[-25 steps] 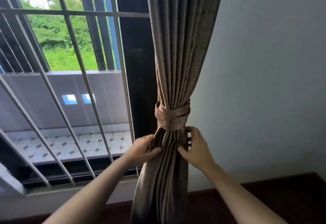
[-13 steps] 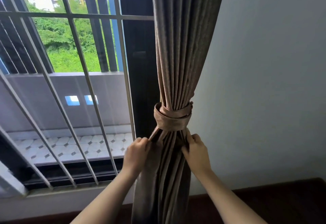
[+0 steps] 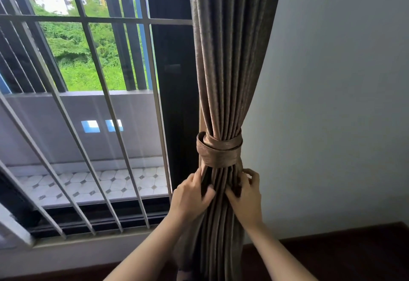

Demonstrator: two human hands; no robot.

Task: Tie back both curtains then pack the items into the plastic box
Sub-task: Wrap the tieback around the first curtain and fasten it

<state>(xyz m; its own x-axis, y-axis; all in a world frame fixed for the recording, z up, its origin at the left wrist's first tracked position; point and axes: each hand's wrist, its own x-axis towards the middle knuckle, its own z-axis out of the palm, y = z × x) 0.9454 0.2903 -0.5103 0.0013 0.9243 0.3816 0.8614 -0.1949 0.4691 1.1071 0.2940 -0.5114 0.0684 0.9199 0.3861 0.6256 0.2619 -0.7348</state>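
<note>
A brown curtain [image 3: 230,63] hangs gathered at the right side of the window. A matching fabric tieback [image 3: 218,152] is wrapped twice round it at mid height. Just below the tieback, my left hand [image 3: 191,194] grips the curtain folds from the left, thumb on the front pleats. On the other side, my right hand [image 3: 245,194] holds the folds, with fingers curled round the bundle's edge. No plastic box or loose items are in view.
Slanted metal window bars [image 3: 93,77] fill the left half, with a tiled ledge [image 3: 93,183] outside. A dark window frame [image 3: 177,103] stands beside the curtain. A pale wall [image 3: 332,103] is on the right, above a dark wooden skirting [image 3: 332,247].
Both hands have shifted slightly on the folds under the tieback; the left hand's fingers have spread over the pleats. The view has tilted a little lower and closer.
</note>
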